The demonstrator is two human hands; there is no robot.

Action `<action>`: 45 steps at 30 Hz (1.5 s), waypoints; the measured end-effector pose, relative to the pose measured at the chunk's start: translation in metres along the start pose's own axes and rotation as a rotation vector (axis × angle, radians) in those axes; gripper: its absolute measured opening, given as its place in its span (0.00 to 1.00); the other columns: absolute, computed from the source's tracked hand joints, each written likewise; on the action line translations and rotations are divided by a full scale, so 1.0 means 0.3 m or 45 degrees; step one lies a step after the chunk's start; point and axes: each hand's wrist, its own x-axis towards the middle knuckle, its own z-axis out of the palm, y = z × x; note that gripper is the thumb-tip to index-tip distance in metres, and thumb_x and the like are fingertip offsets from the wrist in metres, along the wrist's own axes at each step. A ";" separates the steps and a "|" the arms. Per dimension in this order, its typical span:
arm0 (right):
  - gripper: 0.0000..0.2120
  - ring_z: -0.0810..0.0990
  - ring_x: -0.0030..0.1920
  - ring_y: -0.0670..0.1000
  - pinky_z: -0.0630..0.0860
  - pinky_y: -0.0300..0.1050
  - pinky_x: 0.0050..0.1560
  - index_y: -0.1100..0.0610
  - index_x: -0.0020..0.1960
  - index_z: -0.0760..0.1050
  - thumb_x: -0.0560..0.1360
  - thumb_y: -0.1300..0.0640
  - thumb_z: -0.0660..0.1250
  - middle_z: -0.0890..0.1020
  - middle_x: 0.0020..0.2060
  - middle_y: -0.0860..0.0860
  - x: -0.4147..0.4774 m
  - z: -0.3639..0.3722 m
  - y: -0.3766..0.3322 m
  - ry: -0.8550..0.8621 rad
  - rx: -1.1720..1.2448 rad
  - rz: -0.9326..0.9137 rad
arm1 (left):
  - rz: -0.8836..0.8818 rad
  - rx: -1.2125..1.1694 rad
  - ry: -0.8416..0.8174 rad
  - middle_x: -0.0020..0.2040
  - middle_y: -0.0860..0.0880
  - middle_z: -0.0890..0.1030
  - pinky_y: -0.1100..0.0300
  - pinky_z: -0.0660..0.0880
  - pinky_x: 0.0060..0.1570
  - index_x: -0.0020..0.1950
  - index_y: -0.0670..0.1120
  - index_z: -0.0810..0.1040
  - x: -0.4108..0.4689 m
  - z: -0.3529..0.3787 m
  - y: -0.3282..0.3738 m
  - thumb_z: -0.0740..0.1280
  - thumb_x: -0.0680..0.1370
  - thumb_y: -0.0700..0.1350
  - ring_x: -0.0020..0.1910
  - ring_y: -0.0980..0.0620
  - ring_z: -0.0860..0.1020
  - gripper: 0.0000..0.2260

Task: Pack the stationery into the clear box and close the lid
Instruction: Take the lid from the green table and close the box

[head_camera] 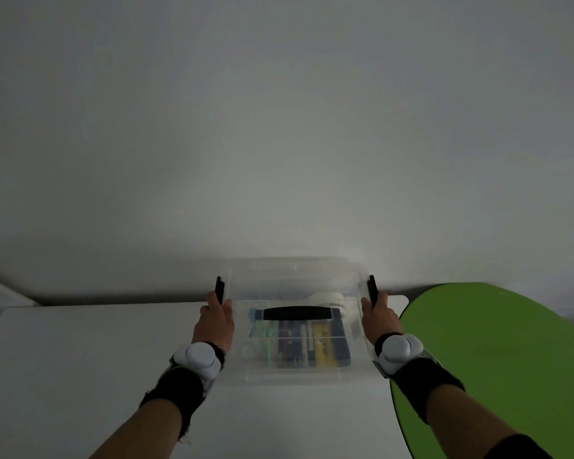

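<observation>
Two side latches are being worked at once. The left grip [214,313] pinches the left latch [219,289] and the right grip [376,309] pinches the right latch [372,288], fingers curled round each. The clear box [279,376] sits on the white bench [80,359]. Stationery [299,346] is already inside, including green scissors [267,339] and a yellow ruler [323,346]. The lid [342,326], with its black handle [297,313], looks seated, though the frame is blurred. Step, as I judge it: closing, packing done. Both latches stand upright, so they likely aren't locked. The next move calls for swinging them down together and pressing evenly until they catch. A green round board [494,359] lies to the right.
</observation>
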 end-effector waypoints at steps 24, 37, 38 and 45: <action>0.21 0.77 0.55 0.66 0.71 0.52 0.48 0.58 0.71 0.60 0.82 0.50 0.53 0.77 0.57 0.66 0.195 -0.402 0.349 0.092 0.040 0.032 | 0.127 -0.125 -0.090 0.58 0.34 0.76 0.48 0.71 0.51 0.64 0.38 0.63 -0.179 0.278 0.432 0.54 0.82 0.49 0.56 0.34 0.76 0.17; 0.20 0.77 0.54 0.66 0.70 0.51 0.46 0.60 0.69 0.61 0.82 0.50 0.53 0.78 0.54 0.66 0.357 -0.505 0.469 0.103 0.059 0.049 | 0.171 -0.188 -0.105 0.55 0.34 0.77 0.48 0.72 0.49 0.61 0.38 0.64 -0.169 0.402 0.608 0.55 0.82 0.46 0.53 0.35 0.77 0.14; 0.20 0.77 0.53 0.67 0.69 0.51 0.45 0.60 0.69 0.62 0.82 0.50 0.54 0.78 0.54 0.66 0.370 -0.512 0.473 0.103 0.060 0.047 | 0.171 -0.190 -0.101 0.55 0.34 0.77 0.48 0.72 0.49 0.61 0.38 0.64 -0.169 0.410 0.616 0.55 0.82 0.46 0.53 0.34 0.77 0.13; 0.19 0.76 0.55 0.68 0.67 0.50 0.45 0.59 0.68 0.62 0.82 0.50 0.54 0.78 0.55 0.66 0.431 -0.532 0.490 0.105 0.034 0.020 | 0.145 -0.214 -0.092 0.54 0.34 0.76 0.48 0.71 0.49 0.60 0.38 0.64 -0.177 0.447 0.638 0.54 0.82 0.47 0.51 0.34 0.76 0.13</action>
